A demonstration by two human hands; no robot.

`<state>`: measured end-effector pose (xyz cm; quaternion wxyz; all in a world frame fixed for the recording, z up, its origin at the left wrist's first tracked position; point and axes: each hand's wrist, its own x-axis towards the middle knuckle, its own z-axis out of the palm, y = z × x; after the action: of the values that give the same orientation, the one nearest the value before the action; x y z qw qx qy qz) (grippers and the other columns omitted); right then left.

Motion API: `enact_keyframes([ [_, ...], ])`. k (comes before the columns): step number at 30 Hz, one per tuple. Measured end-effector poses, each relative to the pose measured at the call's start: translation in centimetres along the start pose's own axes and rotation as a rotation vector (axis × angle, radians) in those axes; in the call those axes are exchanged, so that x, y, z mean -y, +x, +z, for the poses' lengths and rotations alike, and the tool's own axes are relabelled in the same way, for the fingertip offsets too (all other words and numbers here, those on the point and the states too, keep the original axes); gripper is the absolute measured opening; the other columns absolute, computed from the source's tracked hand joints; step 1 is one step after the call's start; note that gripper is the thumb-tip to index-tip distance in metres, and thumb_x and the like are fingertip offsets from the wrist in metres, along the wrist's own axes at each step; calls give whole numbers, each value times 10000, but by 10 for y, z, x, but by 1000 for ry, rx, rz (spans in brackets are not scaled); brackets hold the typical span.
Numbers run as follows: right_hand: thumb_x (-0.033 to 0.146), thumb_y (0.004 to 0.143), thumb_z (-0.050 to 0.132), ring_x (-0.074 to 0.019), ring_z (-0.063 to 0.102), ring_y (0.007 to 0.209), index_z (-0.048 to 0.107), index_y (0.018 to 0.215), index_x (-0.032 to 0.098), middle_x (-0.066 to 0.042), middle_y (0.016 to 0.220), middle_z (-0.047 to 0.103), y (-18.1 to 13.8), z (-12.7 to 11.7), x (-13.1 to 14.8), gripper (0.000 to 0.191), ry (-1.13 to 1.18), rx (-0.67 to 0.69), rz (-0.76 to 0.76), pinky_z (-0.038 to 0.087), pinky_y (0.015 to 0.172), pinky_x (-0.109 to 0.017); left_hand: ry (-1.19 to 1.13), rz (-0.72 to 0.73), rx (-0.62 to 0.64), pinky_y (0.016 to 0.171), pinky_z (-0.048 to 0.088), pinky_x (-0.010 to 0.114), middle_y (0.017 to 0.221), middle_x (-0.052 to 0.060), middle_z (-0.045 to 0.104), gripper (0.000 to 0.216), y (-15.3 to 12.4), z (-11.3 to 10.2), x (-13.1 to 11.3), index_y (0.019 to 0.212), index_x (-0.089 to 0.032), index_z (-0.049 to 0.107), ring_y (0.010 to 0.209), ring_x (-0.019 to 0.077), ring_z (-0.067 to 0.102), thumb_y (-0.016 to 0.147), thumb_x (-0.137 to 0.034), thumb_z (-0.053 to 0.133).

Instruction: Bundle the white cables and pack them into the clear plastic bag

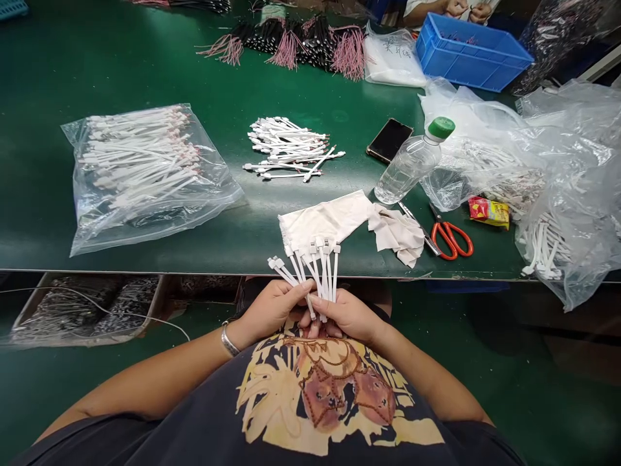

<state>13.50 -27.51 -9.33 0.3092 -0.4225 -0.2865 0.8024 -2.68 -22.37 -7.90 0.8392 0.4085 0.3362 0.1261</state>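
Several short white cables point(324, 268) with flat connector heads fan out between my two hands at the table's front edge. My left hand point(277, 304) is closed on some of them, thumb on top. My right hand point(347, 314) pinches the others near their lower ends, its thumb meeting the left one's. The fingers beneath are partly hidden. Just beyond the connectors lies a folded white cloth point(325, 217). Farther back is a loose pile of similar white cables point(291, 145).
A clear bag of white cables point(145, 168) lies left. Rightward are a crumpled cloth point(396, 233), tweezers point(420, 228), red-handled scissors point(450, 239), a water bottle point(405, 165), a phone point(389, 140) and plastic bags point(572, 162). A blue bin point(473, 58) stands before a co-worker's hands point(468, 10).
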Motion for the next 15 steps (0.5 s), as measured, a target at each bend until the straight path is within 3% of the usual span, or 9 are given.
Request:
enact_keyframes([
  [6,567,783,577,-74,551,442,682,811,60,-87,639,680,2,0,-3,518,12,18,-14,238,319,-160,32,11,-29,541,422,230,499,29,574,497,-2,3,-3,569,-109,587,494,126,583,898,-453,443],
  [15,550,760,614,-93,596,482,668,821,64,-95,676,689,1,1,-2,493,46,-5,3,244,310,-150,-40,9,29,569,434,270,510,43,575,496,-1,0,2,569,-117,571,514,156,598,911,-443,418],
])
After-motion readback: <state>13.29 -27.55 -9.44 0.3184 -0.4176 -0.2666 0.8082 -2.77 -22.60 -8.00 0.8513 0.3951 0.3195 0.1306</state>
